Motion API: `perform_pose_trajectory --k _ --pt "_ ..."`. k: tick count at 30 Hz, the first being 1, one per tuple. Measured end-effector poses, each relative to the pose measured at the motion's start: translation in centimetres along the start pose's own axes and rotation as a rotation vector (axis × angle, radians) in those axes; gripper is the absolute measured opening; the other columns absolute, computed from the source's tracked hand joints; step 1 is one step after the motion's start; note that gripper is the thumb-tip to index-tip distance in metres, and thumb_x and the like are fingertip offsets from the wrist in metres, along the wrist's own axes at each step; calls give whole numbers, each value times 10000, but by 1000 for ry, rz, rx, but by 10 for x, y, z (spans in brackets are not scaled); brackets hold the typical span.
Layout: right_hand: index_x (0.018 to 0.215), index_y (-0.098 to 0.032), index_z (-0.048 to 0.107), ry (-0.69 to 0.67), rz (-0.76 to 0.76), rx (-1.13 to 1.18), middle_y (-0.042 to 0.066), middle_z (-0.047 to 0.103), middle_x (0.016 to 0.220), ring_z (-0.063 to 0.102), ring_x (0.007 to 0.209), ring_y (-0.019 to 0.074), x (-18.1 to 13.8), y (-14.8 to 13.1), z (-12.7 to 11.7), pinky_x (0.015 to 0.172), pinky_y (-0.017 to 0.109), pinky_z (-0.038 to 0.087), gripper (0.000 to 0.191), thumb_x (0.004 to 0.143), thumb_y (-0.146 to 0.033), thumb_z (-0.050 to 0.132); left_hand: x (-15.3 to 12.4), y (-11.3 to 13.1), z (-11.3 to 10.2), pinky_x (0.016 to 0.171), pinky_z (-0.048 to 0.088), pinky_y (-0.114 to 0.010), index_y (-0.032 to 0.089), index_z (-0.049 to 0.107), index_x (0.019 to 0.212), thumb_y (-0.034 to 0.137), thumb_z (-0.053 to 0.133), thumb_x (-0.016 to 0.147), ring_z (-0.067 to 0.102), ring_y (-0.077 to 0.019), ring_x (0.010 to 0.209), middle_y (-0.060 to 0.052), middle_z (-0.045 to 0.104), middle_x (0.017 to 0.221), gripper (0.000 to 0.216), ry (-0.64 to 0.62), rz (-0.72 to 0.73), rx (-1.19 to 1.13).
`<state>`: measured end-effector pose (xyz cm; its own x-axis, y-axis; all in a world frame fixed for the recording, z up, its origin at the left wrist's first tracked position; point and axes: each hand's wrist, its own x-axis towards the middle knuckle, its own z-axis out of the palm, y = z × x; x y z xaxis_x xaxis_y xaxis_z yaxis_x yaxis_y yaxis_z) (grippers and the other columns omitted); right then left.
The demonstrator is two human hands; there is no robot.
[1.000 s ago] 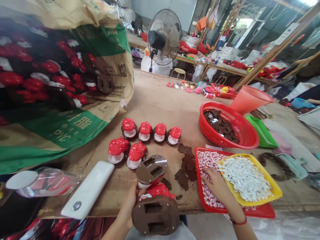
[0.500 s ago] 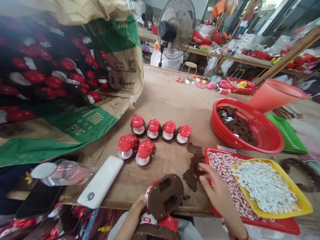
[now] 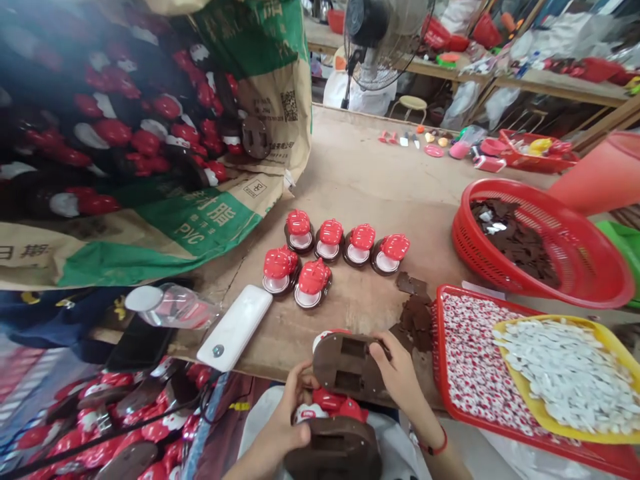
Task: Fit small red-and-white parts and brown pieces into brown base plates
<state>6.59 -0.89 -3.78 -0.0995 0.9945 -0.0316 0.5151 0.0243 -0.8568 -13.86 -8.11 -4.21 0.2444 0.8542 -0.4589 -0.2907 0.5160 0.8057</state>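
My left hand [image 3: 295,410] is closed around the side of a red and white toy, whose brown oval base [image 3: 345,373] faces up with its rectangular recesses showing. My right hand [image 3: 397,370] grips the right edge of that base, thumb on the underside. Whether a small brown piece is under the thumb cannot be made out. Below, in my lap, lies another toy with a brown base [image 3: 335,450], touched by my left thumb. Flat brown plastic pieces [image 3: 415,320] lie in a heap beyond my right hand. Several red-topped toys [image 3: 313,283] stand in two rows on the table.
A large paper sack [image 3: 200,220] full of toys stands at the left. A white phone-like device [image 3: 235,327] and a clear bottle [image 3: 175,307] lie near the edge. At right are a red basket [image 3: 585,267], a red tray [image 3: 443,373] and a yellow tray [image 3: 620,437] of white pieces.
My right hand has moved left from the brown pieces to the toy's base. The toy has turned, its base now lying more sideways. The view has shifted right and down.
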Motion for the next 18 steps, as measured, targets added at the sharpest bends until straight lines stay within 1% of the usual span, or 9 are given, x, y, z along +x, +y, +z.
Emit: perform_pose_trajectory --k 1,3,5,7,9,11,13,15,18 --pt "808 -180 552 32 15 14 60 606 830 556 797 174 -2 1 1 701 259 438 318 815 -442 372 -3 3 -2 775 370 -319 239 360 1177 599 650 447 500 -211 835 -47 524 1022 864 -78 22 88" --pt "817 -181 552 78 43 50 65 612 840 560 810 180 -5 2 1 720 270 441 319 811 -443 372 -7 11 -2 793 362 -320 234 441 1101 539 635 536 499 -225 874 -52 531 1034 671 -157 8 242" --pt "833 -181 554 110 57 87 68 621 852 565 819 183 -5 1 -2 735 280 442 322 810 -442 366 -6 19 1 780 365 -306 222 519 974 478 589 628 509 -229 880 -49 567 981 435 -122 -25 342" --pt "856 -178 553 134 60 104 71 625 874 566 833 186 -2 -4 -10 746 284 439 328 809 -441 364 -2 27 7 774 370 -299 215 527 916 452 548 677 517 -228 888 -48 593 947 337 -91 -59 329" --pt "875 -177 553 117 55 90 69 625 892 564 845 186 3 -10 -20 749 280 434 326 809 -437 368 4 33 14 768 383 -307 208 503 961 434 521 706 534 -223 882 -52 615 935 342 -149 -124 266" --pt "866 -183 556 16 40 50 56 625 879 564 831 179 8 -16 -29 735 265 429 303 811 -423 380 12 38 19 807 377 -322 194 496 1027 410 506 725 535 -221 911 -64 616 987 372 -226 -140 268" --pt "831 -187 556 -108 15 4 37 623 828 564 781 166 11 -20 -34 701 250 426 274 816 -403 390 17 41 21 884 338 -338 185 501 1081 378 526 721 507 -227 991 -72 588 1081 410 -254 -111 321" --pt "799 -184 549 -162 -4 -28 27 616 780 561 734 157 12 -21 -34 666 243 423 264 821 -391 387 21 40 22 937 295 -353 185 486 1129 354 549 709 471 -235 1058 -75 557 1149 457 -236 -95 340" --pt "791 -177 540 -130 -2 -60 30 609 770 556 722 155 9 -17 -27 650 243 421 273 833 -382 365 23 32 26 936 308 -382 175 360 1238 357 574 688 481 -250 1063 -99 561 1152 618 -150 -131 285"
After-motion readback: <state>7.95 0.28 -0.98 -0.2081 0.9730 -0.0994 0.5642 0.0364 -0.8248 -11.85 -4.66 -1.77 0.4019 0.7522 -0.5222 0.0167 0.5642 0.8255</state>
